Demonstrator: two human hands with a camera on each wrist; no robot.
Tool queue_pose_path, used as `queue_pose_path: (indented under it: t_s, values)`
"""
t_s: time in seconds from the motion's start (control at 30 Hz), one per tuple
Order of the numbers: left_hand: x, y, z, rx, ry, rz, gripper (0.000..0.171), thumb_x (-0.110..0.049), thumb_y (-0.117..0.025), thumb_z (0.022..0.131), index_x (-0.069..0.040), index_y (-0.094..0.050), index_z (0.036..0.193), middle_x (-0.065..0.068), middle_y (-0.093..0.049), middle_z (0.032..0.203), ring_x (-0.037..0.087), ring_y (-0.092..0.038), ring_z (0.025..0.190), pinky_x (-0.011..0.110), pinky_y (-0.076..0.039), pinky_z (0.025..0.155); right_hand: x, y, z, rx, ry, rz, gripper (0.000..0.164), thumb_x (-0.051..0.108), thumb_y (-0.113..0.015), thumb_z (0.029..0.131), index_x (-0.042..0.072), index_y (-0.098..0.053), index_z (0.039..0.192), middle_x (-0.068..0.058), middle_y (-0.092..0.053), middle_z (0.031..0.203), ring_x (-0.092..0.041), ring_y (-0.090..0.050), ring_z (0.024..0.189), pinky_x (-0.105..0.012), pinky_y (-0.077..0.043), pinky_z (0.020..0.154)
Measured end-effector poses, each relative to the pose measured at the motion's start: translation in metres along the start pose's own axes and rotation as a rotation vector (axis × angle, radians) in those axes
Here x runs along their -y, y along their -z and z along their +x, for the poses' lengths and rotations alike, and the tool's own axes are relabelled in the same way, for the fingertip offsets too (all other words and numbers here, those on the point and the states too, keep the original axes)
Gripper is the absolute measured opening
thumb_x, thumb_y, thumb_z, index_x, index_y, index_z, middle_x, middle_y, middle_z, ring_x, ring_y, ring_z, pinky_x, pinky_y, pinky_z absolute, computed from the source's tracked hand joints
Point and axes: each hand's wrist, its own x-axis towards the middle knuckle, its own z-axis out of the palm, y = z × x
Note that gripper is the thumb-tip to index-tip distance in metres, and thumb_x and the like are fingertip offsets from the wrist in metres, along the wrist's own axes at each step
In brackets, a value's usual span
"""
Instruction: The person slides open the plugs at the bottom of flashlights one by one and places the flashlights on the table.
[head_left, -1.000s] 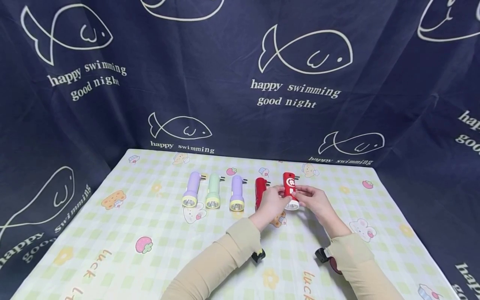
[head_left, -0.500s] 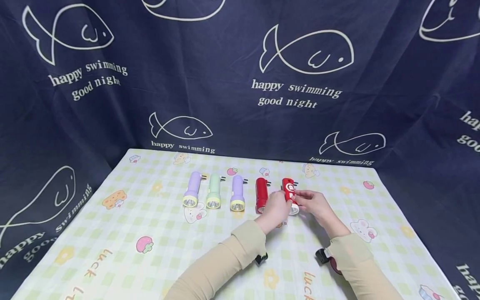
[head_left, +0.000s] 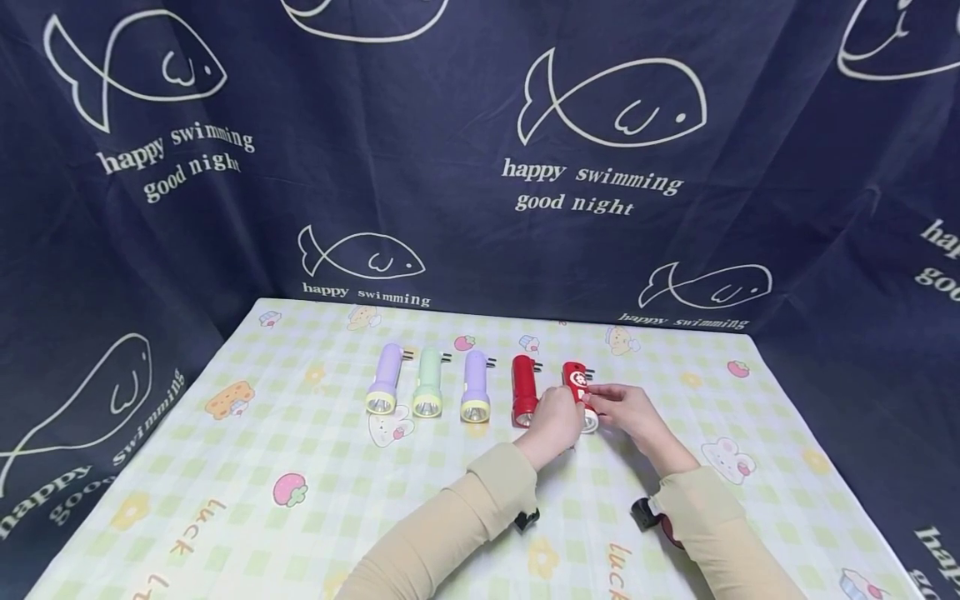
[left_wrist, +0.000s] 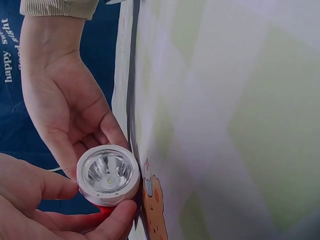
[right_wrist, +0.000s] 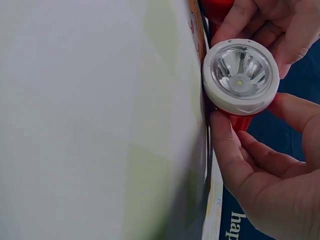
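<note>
A red flashlight with a white head [head_left: 577, 380] lies at the right end of a row, its lens toward me and its plug prongs pointing right. My left hand [head_left: 557, 421] pinches it from the left. From the other side, my right hand [head_left: 628, 411] holds it with thumb and fingers. In the left wrist view the round clear lens [left_wrist: 109, 172] sits between the fingertips of both hands, and the right wrist view also shows this white-rimmed head [right_wrist: 241, 77] between them. Just left of my left hand lies a second red flashlight [head_left: 523, 387].
Farther left in the row lie a purple flashlight [head_left: 475, 383], a mint green flashlight [head_left: 428, 379] and another purple flashlight [head_left: 386, 375], all with prongs to the right. A checked cloth [head_left: 360, 517] covers the table. Behind hangs a dark blue fish-print curtain [head_left: 465, 167].
Both hands have drawn the white-headed flashlight slightly toward me, down in the view. My left hand has shifted lower, uncovering more of the other red flashlight. The remaining flashlights stay put.
</note>
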Motion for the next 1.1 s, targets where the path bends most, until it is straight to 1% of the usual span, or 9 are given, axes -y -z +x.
queue_pose_path:
  t_s: [0.13, 0.3, 0.47, 0.5, 0.6, 0.7, 0.87, 1.0, 1.1]
  values:
    - [0.0, 0.0, 0.0, 0.011, 0.016, -0.018, 0.017, -0.02, -0.061, 0.091, -0.004, -0.066, 0.091, 0.006, -0.062, 0.084, 0.016, -0.06, 0.078, 0.028, -0.053, 0.075, -0.002, -0.001, 0.001, -0.007, -0.002, -0.031, 0.048, 0.021, -0.065, 0.089, -0.011, -0.055, 0.123, -0.023, -0.063, 0.116, -0.003, -0.062, 0.078, -0.018, -0.053, 0.07]
    - [0.001, 0.003, -0.001, 0.05, 0.038, -0.06, 0.016, -0.02, -0.062, 0.09, -0.004, -0.065, 0.094, 0.004, -0.061, 0.082, 0.015, -0.058, 0.068, 0.023, -0.051, 0.063, 0.001, -0.002, -0.001, 0.016, 0.0, -0.043, 0.048, 0.02, -0.062, 0.091, -0.012, -0.053, 0.124, -0.025, -0.061, 0.118, -0.005, -0.062, 0.08, -0.019, -0.053, 0.071]
    - [-0.001, 0.018, -0.004, 0.123, 0.037, -0.07, 0.019, -0.023, -0.064, 0.09, -0.005, -0.063, 0.094, 0.003, -0.057, 0.079, 0.013, -0.056, 0.056, 0.021, -0.047, 0.049, 0.009, 0.001, -0.005, 0.049, 0.037, -0.071, 0.05, 0.017, -0.059, 0.092, -0.014, -0.046, 0.129, -0.03, -0.055, 0.123, -0.008, -0.064, 0.084, -0.02, -0.054, 0.077]
    - [-0.001, 0.022, -0.005, 0.128, 0.016, -0.059, 0.019, -0.025, -0.064, 0.09, -0.006, -0.063, 0.093, 0.003, -0.057, 0.078, 0.013, -0.056, 0.054, 0.021, -0.047, 0.048, 0.011, 0.002, -0.006, 0.054, 0.045, -0.069, 0.051, 0.016, -0.059, 0.092, -0.014, -0.044, 0.13, -0.031, -0.054, 0.124, -0.008, -0.064, 0.084, -0.021, -0.054, 0.078]
    - [0.0, 0.039, -0.007, 0.111, -0.081, -0.01, 0.022, -0.027, -0.063, 0.09, -0.005, -0.063, 0.093, 0.004, -0.061, 0.078, 0.014, -0.06, 0.059, 0.022, -0.05, 0.054, 0.018, 0.006, -0.01, 0.058, 0.068, -0.056, 0.051, 0.013, -0.058, 0.092, -0.015, -0.041, 0.131, -0.033, -0.053, 0.122, -0.009, -0.064, 0.085, -0.024, -0.055, 0.081]
    - [0.001, 0.057, -0.01, 0.059, -0.16, 0.012, 0.031, -0.029, -0.062, 0.09, -0.002, -0.064, 0.106, 0.007, -0.068, 0.091, 0.015, -0.065, 0.08, 0.024, -0.054, 0.072, 0.029, 0.01, -0.014, 0.05, 0.098, -0.067, 0.051, 0.012, -0.057, 0.092, -0.016, -0.041, 0.131, -0.032, -0.055, 0.119, -0.014, -0.065, 0.088, -0.025, -0.056, 0.081]
    - [0.005, 0.087, -0.017, 0.003, -0.186, -0.021, 0.046, -0.032, -0.058, 0.091, -0.003, -0.056, 0.127, 0.009, -0.06, 0.126, 0.022, -0.054, 0.12, 0.033, -0.045, 0.101, 0.049, 0.012, -0.024, -0.021, 0.184, -0.217, 0.048, 0.02, -0.059, 0.092, -0.009, -0.049, 0.129, -0.024, -0.062, 0.115, -0.024, -0.064, 0.099, -0.026, -0.053, 0.083]
    - [0.014, 0.109, -0.024, -0.077, -0.25, 0.012, 0.045, -0.03, -0.059, 0.091, -0.004, -0.055, 0.128, 0.01, -0.057, 0.13, 0.026, -0.049, 0.124, 0.038, -0.04, 0.106, 0.064, 0.012, -0.037, -0.099, 0.257, -0.321, 0.045, 0.025, -0.061, 0.092, -0.001, -0.054, 0.128, -0.018, -0.065, 0.115, -0.03, -0.062, 0.105, -0.029, -0.05, 0.082]
    - [0.024, 0.122, -0.03, -0.139, -0.296, 0.017, 0.045, -0.029, -0.06, 0.091, -0.005, -0.054, 0.128, 0.01, -0.056, 0.13, 0.027, -0.048, 0.125, 0.04, -0.039, 0.106, 0.071, 0.011, -0.047, -0.154, 0.31, -0.333, 0.041, 0.024, -0.061, 0.092, 0.002, -0.056, 0.126, -0.017, -0.064, 0.118, -0.03, -0.061, 0.105, -0.034, -0.053, 0.085]
